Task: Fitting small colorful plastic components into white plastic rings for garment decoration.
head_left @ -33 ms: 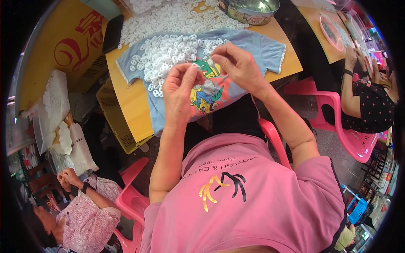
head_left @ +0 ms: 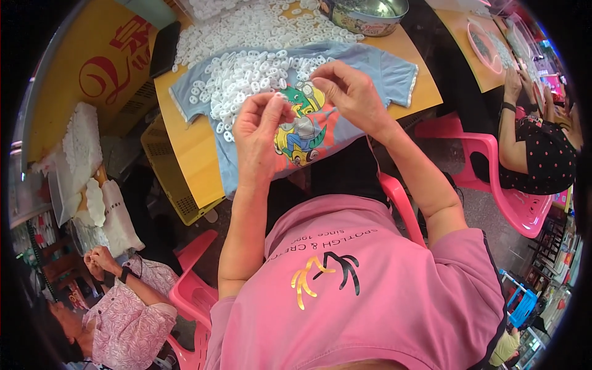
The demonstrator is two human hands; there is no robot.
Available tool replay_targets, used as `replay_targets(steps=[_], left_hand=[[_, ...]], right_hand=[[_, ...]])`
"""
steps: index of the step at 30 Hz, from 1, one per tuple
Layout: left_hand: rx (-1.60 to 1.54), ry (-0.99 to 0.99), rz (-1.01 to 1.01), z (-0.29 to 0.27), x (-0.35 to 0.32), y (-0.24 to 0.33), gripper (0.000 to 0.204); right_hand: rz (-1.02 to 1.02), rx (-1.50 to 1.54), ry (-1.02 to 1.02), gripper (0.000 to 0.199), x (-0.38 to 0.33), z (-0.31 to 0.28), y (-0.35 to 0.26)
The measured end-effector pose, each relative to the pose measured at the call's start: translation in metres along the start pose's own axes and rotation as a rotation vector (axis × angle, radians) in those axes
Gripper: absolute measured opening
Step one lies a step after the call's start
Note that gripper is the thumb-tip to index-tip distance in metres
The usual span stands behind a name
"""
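We see our left hand raised above the light blue T-shirt spread on the yellow table, fingers curled in narrow with the tips pinched together; whatever sits between them is too small to make out. Our right hand hovers just beside it, thumb and forefinger also drawn close, and we cannot tell whether it holds one of the pieces. A heap of small white rings lies on the shirt's upper part and spills across the table behind, touching the shirt's collar edge. The cartoon print on the shirt is partly hidden by our left hand. A metal bowl is cut off at the top edge. Another person in a dotted top sits at the right on a pink chair, hands on a second table, partly out of view
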State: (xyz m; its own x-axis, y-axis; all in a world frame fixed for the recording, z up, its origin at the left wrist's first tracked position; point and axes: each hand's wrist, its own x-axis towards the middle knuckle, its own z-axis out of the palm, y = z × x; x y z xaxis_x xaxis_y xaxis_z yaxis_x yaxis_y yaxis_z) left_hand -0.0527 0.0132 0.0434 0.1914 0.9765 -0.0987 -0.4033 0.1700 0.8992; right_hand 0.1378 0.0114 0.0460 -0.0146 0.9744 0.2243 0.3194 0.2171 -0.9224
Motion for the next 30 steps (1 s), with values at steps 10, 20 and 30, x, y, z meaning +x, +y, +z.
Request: replay_targets(steps=[10, 20, 30], left_hand=[[0.103, 0.006, -0.007, -0.044, -0.021, -0.003, 0.012], [0.132, 0.008, -0.012, -0.062, -0.038, -0.005, 0.012], [0.212, -0.035, 0.013, -0.067, -0.043, -0.005, 0.013]], right_hand=[[-0.142, -0.326, -0.102, 0.01, -0.006, -0.003, 0.019], [-0.338, -0.512, -0.205, 0.014, 0.0, 0.035, 0.014], [-0.209, -0.553, -0.04, 0.007, 0.007, 0.001, 0.014]])
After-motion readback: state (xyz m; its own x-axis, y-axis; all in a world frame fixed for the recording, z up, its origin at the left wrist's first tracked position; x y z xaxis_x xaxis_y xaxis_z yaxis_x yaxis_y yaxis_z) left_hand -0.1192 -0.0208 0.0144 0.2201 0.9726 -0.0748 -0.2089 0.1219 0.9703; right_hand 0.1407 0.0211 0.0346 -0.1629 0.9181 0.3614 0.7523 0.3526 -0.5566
